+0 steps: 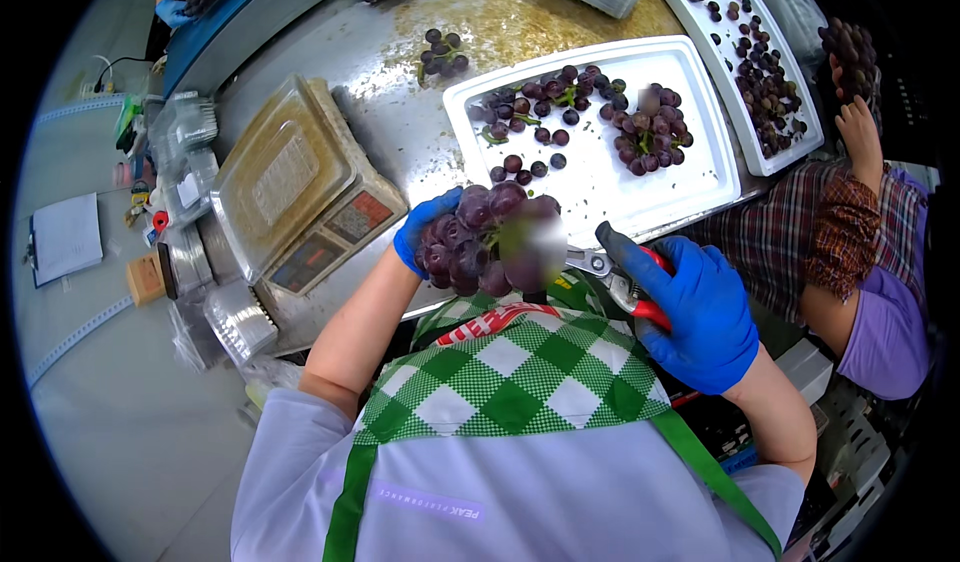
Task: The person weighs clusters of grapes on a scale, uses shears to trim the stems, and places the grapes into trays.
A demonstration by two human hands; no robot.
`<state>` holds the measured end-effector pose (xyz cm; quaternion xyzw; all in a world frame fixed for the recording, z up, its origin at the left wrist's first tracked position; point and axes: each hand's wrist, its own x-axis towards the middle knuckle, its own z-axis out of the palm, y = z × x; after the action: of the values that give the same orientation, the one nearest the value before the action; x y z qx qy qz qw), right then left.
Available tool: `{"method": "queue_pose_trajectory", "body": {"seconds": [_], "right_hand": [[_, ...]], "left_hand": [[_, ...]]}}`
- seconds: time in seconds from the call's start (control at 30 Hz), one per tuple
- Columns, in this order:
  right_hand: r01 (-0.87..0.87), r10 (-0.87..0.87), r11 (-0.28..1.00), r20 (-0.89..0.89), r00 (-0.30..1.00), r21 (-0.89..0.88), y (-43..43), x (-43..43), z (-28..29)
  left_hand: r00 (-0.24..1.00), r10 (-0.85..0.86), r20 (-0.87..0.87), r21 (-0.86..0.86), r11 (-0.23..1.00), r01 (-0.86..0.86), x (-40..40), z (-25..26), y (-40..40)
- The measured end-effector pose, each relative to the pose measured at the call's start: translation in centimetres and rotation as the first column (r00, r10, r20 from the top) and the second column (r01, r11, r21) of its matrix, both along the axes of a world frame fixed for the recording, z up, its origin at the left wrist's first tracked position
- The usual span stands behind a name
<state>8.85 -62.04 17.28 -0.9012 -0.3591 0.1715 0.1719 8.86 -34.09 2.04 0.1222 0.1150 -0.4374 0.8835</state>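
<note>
My left hand point(427, 232), in a blue glove, holds up a bunch of dark purple grapes point(465, 250); most of its fingers are hidden behind the fruit. Red-handled pruning shears point(621, 289) are gripped in my right hand point(694, 310), also blue-gloved, their metal end pointing at the bunch's right side. A blur covers that part, so the blade tips cannot be made out. Beyond the bunch lies a white foam tray point(637, 209) with loose grapes point(512, 164), small clusters and a larger grape bunch point(651, 130) at its right.
A scale point(322, 243) bearing a clear plastic lid point(285, 164) stands at left. Stacked clear containers point(236, 322) line the table's left edge. A small grape cluster point(442, 55) lies on the metal table point(375, 96). A second foam tray point(787, 160) and a co-worker's hand point(859, 130) are at right.
</note>
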Motion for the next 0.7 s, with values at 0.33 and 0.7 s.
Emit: {"method": "queue_pose_trajectory", "body": {"seconds": [0.33, 0.7], "right_hand": [[0.046, -0.019, 0.996, -0.309, 0.951, 0.079, -0.2, 0.3, -1.4], [0.173, -0.135, 0.982, -0.353, 0.926, 0.079, -1.6, 0.3, 1.2]], "left_hand": [[0.989, -0.020, -0.147, 0.002, 1.000, 0.021, -0.2, -0.1, -1.8], [0.978, 0.151, -0.143, -0.070, 0.984, -0.162, -0.1, 1.5, -1.0]]}}
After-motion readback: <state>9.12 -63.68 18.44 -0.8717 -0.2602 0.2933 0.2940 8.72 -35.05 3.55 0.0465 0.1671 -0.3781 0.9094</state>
